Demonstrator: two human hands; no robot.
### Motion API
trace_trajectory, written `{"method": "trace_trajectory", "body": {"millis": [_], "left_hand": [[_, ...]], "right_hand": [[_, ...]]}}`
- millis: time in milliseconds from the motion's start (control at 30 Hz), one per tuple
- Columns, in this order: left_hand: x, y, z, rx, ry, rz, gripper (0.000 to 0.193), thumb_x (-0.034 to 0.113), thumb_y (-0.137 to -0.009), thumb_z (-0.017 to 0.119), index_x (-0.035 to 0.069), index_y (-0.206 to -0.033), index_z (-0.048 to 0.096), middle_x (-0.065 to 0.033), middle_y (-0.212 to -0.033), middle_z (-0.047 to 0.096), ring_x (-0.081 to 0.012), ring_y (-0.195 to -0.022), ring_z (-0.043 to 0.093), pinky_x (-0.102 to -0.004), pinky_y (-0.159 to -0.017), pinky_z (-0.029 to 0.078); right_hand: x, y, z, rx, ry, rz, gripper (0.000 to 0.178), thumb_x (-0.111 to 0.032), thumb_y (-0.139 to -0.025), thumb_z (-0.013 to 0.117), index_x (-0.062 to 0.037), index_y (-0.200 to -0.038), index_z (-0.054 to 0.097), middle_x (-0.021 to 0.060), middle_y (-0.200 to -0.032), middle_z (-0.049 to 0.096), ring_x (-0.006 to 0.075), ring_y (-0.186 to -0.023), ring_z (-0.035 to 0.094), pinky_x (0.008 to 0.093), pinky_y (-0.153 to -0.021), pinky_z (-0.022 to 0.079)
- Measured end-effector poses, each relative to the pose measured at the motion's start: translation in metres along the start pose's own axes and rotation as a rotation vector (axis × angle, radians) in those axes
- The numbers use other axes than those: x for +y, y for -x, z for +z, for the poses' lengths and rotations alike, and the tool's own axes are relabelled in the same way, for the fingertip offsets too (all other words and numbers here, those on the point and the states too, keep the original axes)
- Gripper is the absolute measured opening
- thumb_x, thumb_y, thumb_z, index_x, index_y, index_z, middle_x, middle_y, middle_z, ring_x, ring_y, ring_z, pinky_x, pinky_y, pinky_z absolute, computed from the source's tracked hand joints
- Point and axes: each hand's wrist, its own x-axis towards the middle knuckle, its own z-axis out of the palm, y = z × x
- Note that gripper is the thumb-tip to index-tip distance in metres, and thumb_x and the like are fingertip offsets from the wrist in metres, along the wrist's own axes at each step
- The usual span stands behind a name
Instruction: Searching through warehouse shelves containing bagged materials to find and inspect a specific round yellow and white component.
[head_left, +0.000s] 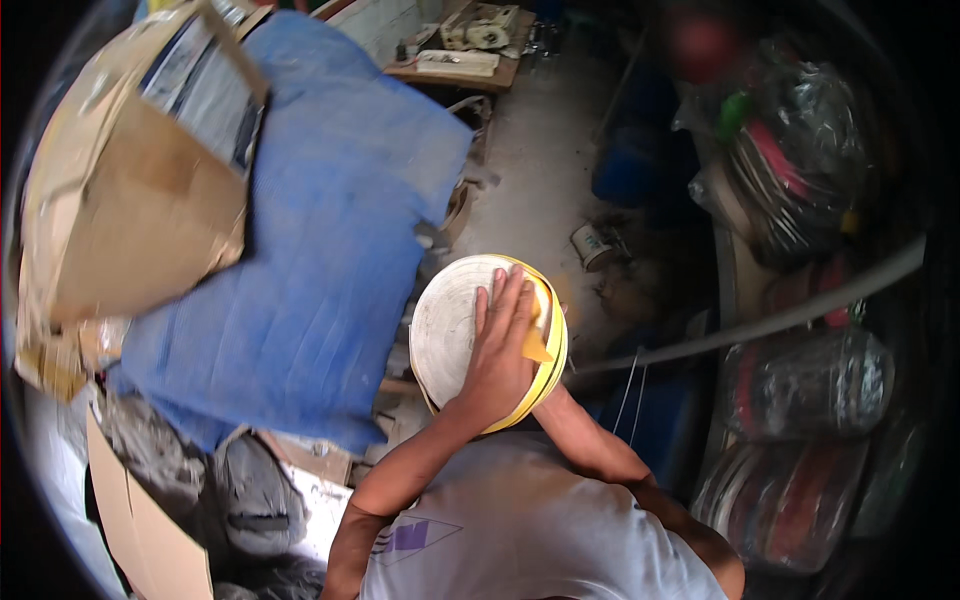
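In front of my chest is a wide, flat roll of wound strap (445,320), with a whitish coiled face and a yellow outer edge. My left hand (498,355) presses across the face, its fingers stretched toward the far rim and around the near-right side. A loose yellow end (537,345) sticks out beside those fingers. From the right, my right hand (553,402) supports the roll along its lower right side; most of its fingers are hidden behind it.
At left, a large blue sheet (320,240) lies beside an open cardboard box (150,210). A small wooden table (500,72) with a machine stands at the back. Plastic-wrapped rolls (800,385) line the right, near a grey bar (790,312). A white cup (592,247) lies on the floor.
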Motion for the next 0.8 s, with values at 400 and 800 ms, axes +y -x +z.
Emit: {"method": "trace_trajectory", "body": {"millis": [400,800], "left_hand": [[-0.160,-0.174,0.030,0.247,0.500,-0.597,0.041,0.028,-0.104,0.042,-0.004,-0.124,0.059,-0.0145,-0.115,0.064,-0.0186,-0.101,0.059,-0.0306,-0.090,0.046],[-0.239,-0.435,0.170,0.033,0.199,-0.302,0.035,0.029,-0.103,0.041,0.011,-0.125,0.061,-0.0102,-0.112,0.065,-0.0292,-0.104,0.056,-0.0389,-0.094,0.035]], "right_hand": [[-0.144,-0.137,0.082,0.266,0.913,-0.123,0.095,-0.079,-0.086,0.029,-0.0091,-0.150,0.028,0.0150,-0.151,0.034,0.0342,-0.135,0.038,0.0504,-0.111,0.032],[-0.316,-0.324,0.164,0.381,1.030,-0.129,0.096,-0.079,-0.086,0.028,-0.0099,-0.152,0.023,0.0139,-0.154,0.030,0.0309,-0.138,0.034,0.0457,-0.114,0.029]]}}
